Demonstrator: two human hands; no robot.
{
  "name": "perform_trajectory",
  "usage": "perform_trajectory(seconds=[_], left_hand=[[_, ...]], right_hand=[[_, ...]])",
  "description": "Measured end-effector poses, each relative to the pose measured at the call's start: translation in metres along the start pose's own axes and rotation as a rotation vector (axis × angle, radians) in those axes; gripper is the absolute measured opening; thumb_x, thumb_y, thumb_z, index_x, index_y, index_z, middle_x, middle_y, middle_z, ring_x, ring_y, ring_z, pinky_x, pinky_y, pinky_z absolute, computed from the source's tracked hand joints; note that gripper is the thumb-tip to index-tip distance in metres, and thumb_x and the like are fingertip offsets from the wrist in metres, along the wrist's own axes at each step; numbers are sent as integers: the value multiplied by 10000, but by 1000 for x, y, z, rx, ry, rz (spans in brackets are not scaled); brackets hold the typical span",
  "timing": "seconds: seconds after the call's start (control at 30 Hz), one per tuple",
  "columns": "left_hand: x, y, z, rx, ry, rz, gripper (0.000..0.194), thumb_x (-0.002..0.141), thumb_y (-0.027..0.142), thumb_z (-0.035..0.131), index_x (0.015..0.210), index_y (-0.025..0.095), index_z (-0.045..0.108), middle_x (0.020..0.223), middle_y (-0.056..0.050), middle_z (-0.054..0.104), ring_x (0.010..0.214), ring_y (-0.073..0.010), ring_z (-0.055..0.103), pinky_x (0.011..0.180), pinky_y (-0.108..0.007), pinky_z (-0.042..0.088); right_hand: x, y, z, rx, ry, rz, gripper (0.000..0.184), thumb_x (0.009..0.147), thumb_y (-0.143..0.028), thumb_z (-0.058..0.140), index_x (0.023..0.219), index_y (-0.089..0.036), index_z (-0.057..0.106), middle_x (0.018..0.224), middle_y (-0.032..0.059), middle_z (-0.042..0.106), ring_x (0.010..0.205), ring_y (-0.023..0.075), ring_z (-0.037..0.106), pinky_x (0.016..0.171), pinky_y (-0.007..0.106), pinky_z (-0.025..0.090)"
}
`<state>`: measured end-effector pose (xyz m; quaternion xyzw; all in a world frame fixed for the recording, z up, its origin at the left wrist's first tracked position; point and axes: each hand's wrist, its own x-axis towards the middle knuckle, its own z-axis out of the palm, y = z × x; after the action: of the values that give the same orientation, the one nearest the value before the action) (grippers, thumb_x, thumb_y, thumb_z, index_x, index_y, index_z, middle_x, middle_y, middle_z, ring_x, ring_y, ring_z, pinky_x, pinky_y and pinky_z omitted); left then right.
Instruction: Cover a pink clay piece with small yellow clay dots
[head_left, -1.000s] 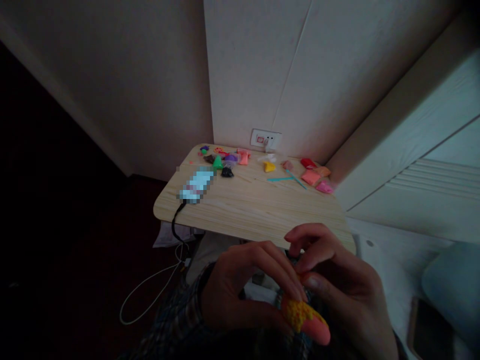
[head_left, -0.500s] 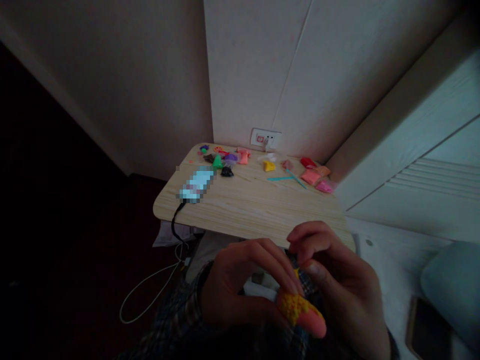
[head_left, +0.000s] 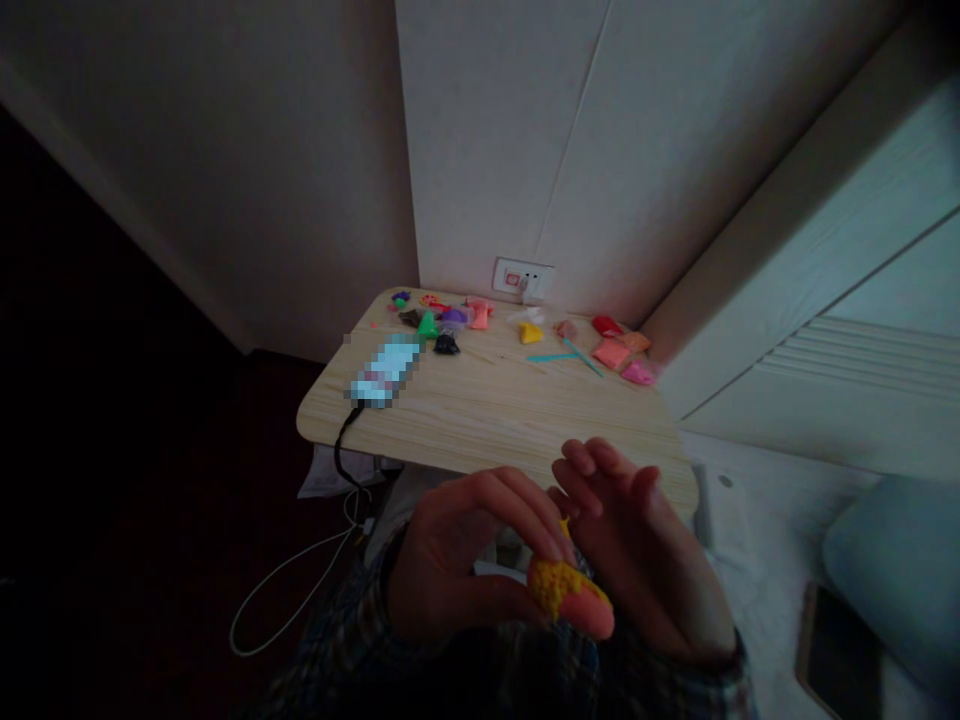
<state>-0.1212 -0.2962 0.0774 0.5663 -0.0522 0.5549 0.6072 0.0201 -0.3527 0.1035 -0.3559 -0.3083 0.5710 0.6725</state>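
Head view: the left hand (head_left: pixel 469 550) pinches a pink-and-yellow piece (head_left: pixel 556 588), its thumb on one side and its fingers, laid close together, on the other. The piece is held in the air on the person's side of the table's near edge, its smooth pink end pointing away from that hand and its bumpy yellow part under the fingertips. The right hand (head_left: pixel 637 545) is just beside it, fingers loosely bent and slightly parted, thumb standing away from them; whether a fingertip touches the piece cannot be told.

Behind the hands is the pale wooden table (head_left: pixel 480 415). Along its far edge, toward the far left corner, lie a green packet (head_left: pixel 427 326), a black packet (head_left: pixel 447 345), a purple packet (head_left: pixel 453 316) and a coral packet (head_left: pixel 480 315). Near the middle of the far edge is a yellow lump (head_left: pixel 530 333), with a turquoise stick (head_left: pixel 551 357) nearer the person. Toward the far right corner, a red packet (head_left: pixel 607 326) and a bright pink packet (head_left: pixel 639 373) are grouped with others. A phone-like device (head_left: pixel 386 370), its screen blurred, lies by the left edge, and a black cable (head_left: pixel 339 450) hangs from it over the near edge.
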Motion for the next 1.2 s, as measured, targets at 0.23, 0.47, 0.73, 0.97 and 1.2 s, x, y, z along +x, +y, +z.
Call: perform_trajectory(seconds=[0.23,0.47,0.73,0.97,1.2], left_hand=[[0,3,0,-28,-14,-14,223,861,310,872,989,205,723,829,-8,700,792,-143,699,762,-265,588],[0,1,-2,-14,15,-23,193,857,263,870,971,200,727,826,-12,708,785,-141,704,767,-265,592],[-8,-3,-5,-32,36,-37,249,829,223,895,1026,212,742,876,-24,767,854,-160,734,796,-273,602],[-4,0,-4,-41,52,-49,229,827,250,898,999,205,754,860,-25,760,820,-150,717,767,-259,583],[-1,2,-3,-37,82,-64,242,816,196,898,1017,213,764,891,-21,768,832,-147,714,764,-259,574]], right_hand=[[2,1,1,19,-8,-22,359,870,-498,820,749,-240,603,726,-40,401,610,124,342,581,254,435],[1,3,-1,62,9,-12,302,849,-499,837,803,-248,675,785,-26,434,611,126,293,586,269,428],[2,4,0,60,-4,-17,340,841,-490,841,751,-253,615,736,-43,371,595,138,254,563,278,391],[1,3,-1,40,10,-41,272,860,-478,832,747,-258,718,728,-34,446,594,128,284,610,278,415],[-5,-1,2,-95,90,-134,253,792,-436,899,741,-256,730,717,-18,534,637,144,440,587,273,395]])
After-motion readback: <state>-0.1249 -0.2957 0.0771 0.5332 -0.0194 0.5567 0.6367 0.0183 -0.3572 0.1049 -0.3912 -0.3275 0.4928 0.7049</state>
